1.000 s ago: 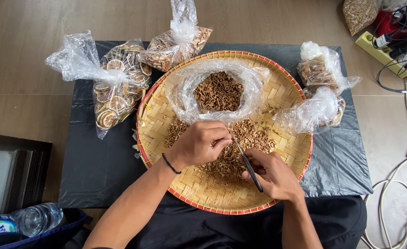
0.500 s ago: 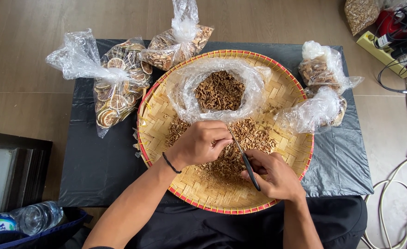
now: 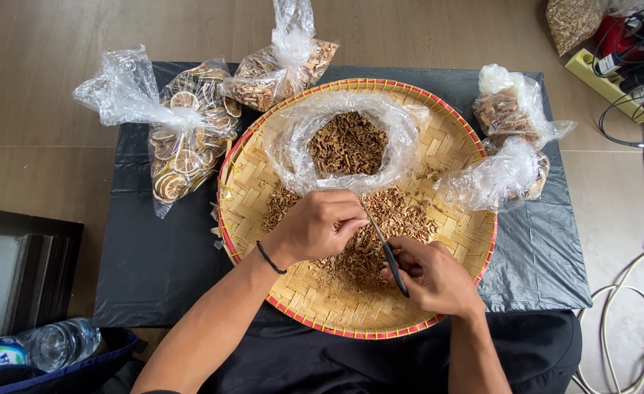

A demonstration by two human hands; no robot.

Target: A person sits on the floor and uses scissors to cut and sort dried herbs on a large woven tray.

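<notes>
A round woven bamboo tray (image 3: 460, 157) with a red rim lies on a black-covered low table (image 3: 161, 255). On it sits an open clear plastic bag (image 3: 347, 142) of brown dried pieces, with a loose pile of the same pieces (image 3: 391, 211) spread in front of it. My left hand (image 3: 314, 228), a black band on its wrist, is closed over something small above the pile. My right hand (image 3: 431, 277) grips dark-handled scissors (image 3: 387, 248), whose blades point up toward my left fingertips.
Tied plastic bags stand around the tray: dried citrus slices (image 3: 183, 146) at left, brown chips (image 3: 278, 69) behind, two more bags (image 3: 511, 142) at right. A power strip with cables (image 3: 606, 73) lies on the floor far right. A water bottle (image 3: 52, 346) lies lower left.
Both hands stay over the pile of dried pieces; they shift only slightly. Nothing else moved.
</notes>
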